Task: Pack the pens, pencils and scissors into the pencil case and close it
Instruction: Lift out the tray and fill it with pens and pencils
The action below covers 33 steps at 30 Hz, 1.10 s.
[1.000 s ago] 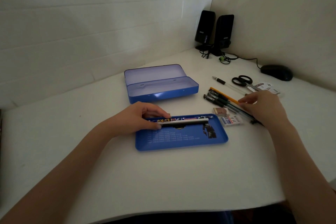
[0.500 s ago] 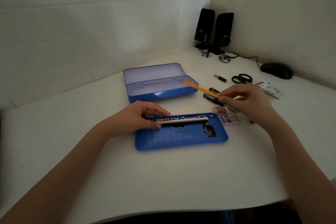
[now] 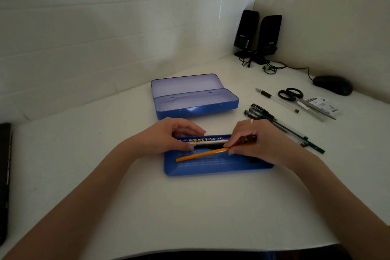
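The right hand pinches an orange pencil at its right end, fingers curled round the shaft, and holds it low over a shallow blue tray that lies on the table directly in front of the person. The pencil's long axis runs left to right and slightly toward the person; its free end points left and sits over the tray floor. Whether the shaft already touches the tray cannot be told. The left hand grips a patterned pen at the tray's far edge, thumb below and fingers curled over it. That pen lies left to right, nearly parallel to the tray's long side. The two hands are close together over the tray but not touching. The pencil lies just nearer than the patterned pen, angled a little off it. The likely next move is to lower the pencil beside that pen and align the two axes. The right hand is the nearer one to the remaining items: a bundle of dark pens, a clear pen and the scissors, all on the table to the right. The open blue pencil case stands beyond the tray, its long side also left to right, with nothing visible inside.
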Motion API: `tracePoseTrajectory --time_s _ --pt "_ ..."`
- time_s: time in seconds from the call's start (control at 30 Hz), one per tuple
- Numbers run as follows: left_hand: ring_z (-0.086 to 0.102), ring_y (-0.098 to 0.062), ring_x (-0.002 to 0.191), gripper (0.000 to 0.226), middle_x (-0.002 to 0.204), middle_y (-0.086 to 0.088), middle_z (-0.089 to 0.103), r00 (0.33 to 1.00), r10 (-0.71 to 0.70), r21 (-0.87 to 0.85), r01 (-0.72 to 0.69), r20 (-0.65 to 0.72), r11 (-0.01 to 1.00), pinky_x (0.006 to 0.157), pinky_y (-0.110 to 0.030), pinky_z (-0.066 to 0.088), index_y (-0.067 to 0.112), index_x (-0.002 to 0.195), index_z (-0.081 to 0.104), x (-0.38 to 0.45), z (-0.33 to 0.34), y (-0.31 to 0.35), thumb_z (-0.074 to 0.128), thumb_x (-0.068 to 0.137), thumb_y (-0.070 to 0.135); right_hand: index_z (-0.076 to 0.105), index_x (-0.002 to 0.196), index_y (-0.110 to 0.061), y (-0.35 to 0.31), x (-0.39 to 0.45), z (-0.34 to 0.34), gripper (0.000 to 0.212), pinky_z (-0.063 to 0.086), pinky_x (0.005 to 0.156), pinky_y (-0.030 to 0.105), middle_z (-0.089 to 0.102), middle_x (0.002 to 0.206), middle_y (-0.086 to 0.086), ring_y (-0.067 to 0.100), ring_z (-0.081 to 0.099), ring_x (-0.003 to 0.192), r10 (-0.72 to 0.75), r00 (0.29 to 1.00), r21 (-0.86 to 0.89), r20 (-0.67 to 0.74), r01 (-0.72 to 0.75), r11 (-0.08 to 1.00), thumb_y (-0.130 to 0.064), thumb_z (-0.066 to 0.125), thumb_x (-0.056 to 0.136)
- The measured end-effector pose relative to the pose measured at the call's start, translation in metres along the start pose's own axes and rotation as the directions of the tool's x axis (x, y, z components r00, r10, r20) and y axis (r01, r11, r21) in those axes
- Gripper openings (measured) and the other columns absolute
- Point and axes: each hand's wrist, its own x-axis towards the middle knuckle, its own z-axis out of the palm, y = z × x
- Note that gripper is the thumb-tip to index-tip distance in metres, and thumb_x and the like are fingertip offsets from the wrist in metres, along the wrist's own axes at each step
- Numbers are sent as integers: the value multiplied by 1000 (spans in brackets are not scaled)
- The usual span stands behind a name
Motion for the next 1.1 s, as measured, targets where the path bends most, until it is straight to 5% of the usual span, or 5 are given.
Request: tracePoseTrajectory --time_s 0.13,0.47,0.67,0.9,1.1 --pt "62 3 106 37 113 14 69 1000 -1 3 1 -1 1000 90 -12 47 23 110 66 -1 1 1 73 77 7 74 79 -29 -6 3 11 11 48 66 24 65 76 -10 11 60 75 -1 1000 -10 -31 1 1000 -23 79 71" --pt "61 4 107 43 114 14 68 1000 25 10 -25 -1 1000 89 -7 43 22 111 66 -1 2 1 79 72 10 73 76 -23 -14 5 19 5 34 65 2 67 79 -5 7 52 90 10 992 -144 -125 -28 989 -26 77 73" --pt "60 3 109 43 116 13 67 999 41 22 -41 6 999 90 -7 43 21 112 65 -1 2 0 77 73 6 67 73 -26 -9 7 17 10 41 64 15 63 73 -8 11 55 73 61 982 -76 -176 -75 994 -32 76 73" --pt "60 2 110 43 116 14 67 999 43 22 -43 10 999 94 -10 43 24 111 66 -1 1 -1 77 73 8 64 81 -27 35 -8 -36 2 43 59 29 56 72 -10 7 50 66 268 769 -164 -580 -432 887 -27 65 83" --pt "60 2 110 42 116 14 67 999 43 16 -43 9 999 93 -9 43 26 110 66 -1 2 -1 77 73 8 65 81 -27 62 -21 -50 2 42 60 29 53 73 -13 8 50 66 439 750 -204 -495 -591 780 -27 66 83"
